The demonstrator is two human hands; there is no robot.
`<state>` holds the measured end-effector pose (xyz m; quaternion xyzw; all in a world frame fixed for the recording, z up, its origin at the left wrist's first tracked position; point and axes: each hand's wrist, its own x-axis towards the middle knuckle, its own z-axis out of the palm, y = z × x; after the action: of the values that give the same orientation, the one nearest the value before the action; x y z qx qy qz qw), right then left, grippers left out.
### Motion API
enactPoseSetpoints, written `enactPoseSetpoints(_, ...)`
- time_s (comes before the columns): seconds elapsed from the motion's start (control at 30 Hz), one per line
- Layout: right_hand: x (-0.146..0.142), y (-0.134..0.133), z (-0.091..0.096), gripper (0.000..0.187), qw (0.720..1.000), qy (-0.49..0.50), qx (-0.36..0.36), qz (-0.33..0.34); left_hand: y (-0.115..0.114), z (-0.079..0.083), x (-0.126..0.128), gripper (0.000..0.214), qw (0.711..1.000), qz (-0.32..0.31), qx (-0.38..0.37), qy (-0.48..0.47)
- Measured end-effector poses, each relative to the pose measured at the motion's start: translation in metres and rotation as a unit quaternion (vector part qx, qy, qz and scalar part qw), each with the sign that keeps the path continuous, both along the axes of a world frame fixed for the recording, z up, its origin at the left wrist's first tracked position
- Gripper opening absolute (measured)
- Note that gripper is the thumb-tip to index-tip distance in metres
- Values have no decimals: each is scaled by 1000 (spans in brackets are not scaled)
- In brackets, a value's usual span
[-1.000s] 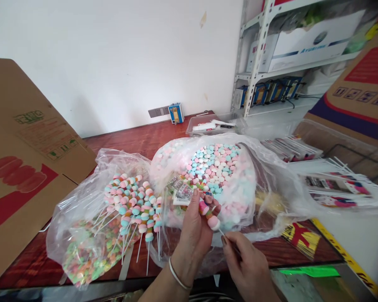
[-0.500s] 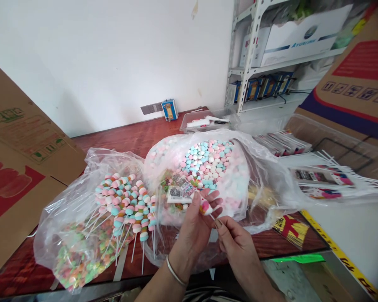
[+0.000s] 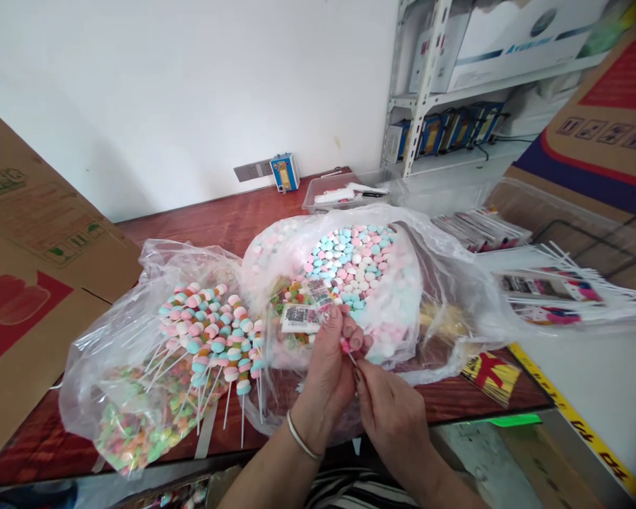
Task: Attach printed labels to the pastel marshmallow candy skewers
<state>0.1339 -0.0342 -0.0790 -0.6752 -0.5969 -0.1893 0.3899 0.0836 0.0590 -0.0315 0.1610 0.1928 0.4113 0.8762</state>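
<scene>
My left hand (image 3: 331, 357) is closed, its curled fingers wrapped round a clear printed wrapper (image 3: 319, 291) whose pink end shows by the fingertips. A thin white stick (image 3: 352, 359) juts from that end toward me. My right hand (image 3: 389, 406) pinches the stick just below, close against the left hand. What sits inside the wrapper is hidden by my fingers. Behind the left hand, a white printed packet (image 3: 299, 318) lies over coloured gummies (image 3: 286, 293). Beyond is a clear bag of pink, blue and white marshmallows (image 3: 350, 268).
Marshmallow skewers (image 3: 212, 332) are piled on the left over a bag of gummies (image 3: 143, 431). Cardboard boxes flank both sides. On the right lie white sticks (image 3: 567, 265), printed wrappers (image 3: 535, 286) and a yellow-red bundle (image 3: 492, 378). A plastic tray (image 3: 310, 201) stands behind.
The fingers of my left hand have curled from an open palm round the wrapper's end. My right hand has moved slightly left, nearer to it. The camera view has shifted a little.
</scene>
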Motion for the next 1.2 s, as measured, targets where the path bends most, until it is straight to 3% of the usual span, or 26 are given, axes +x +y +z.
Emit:
enactPoseSetpoints(0.1,3,2,-1,24,1000,28,-8,1,-4,-5,-1,22,999,-24,-8,19)
enactPoseSetpoints(0.2,9,-1,0,19,999,47,-1,19,7,-7,-7,22,999,13,-6,42)
enactPoseSetpoints(0.27,11,-3,2,19,992,117,-13,49,17,-5,-12,14,999,41,-6,32)
enactPoseSetpoints(0.33,9,-6,5,23,956,265,-70,104,24,-3,-16,8,999,49,-4,7)
enactPoseSetpoints(0.4,6,-8,7,32,881,421,-145,161,27,0,-18,7,999,50,0,-5)
enactPoseSetpoints(0.43,5,-10,9,36,848,468,-173,178,28,1,-19,7,999,50,1,-6)
enactPoseSetpoints(0.47,4,-12,10,37,834,483,-190,185,28,2,-20,8,999,50,-2,-5)
enactPoseSetpoints(0.5,4,-13,10,36,844,467,-193,181,28,3,-20,9,999,52,-9,-1)
enactPoseSetpoints(0.63,4,-14,8,24,973,194,-88,92,24,4,-14,13,997,71,-39,11)
enactPoseSetpoints(0.7,2,-9,7,25,994,76,-44,58,17,2,-9,16,997,58,-44,16)
enactPoseSetpoints(0.8,-1,1,7,32,998,28,-45,17,6,-2,-3,17,999,28,-30,25)
enactPoseSetpoints(0.9,0,5,11,32,992,100,-79,21,4,-4,-5,17,999,22,-4,32)
enactPoseSetpoints(1.0,3,0,14,25,945,268,-148,112,14,-3,-13,17,999,28,2,34)
enactPoseSetpoints(1.07,4,-5,13,22,917,329,-173,143,21,-2,-17,16,999,42,-5,32)
enactPoseSetpoints(1.13,1,-6,10,23,923,314,-175,135,23,-2,-17,16,998,52,-20,31)
enactPoseSetpoints(1.2,-3,-3,6,28,951,245,-161,101,19,-3,-12,18,998,43,-29,34)
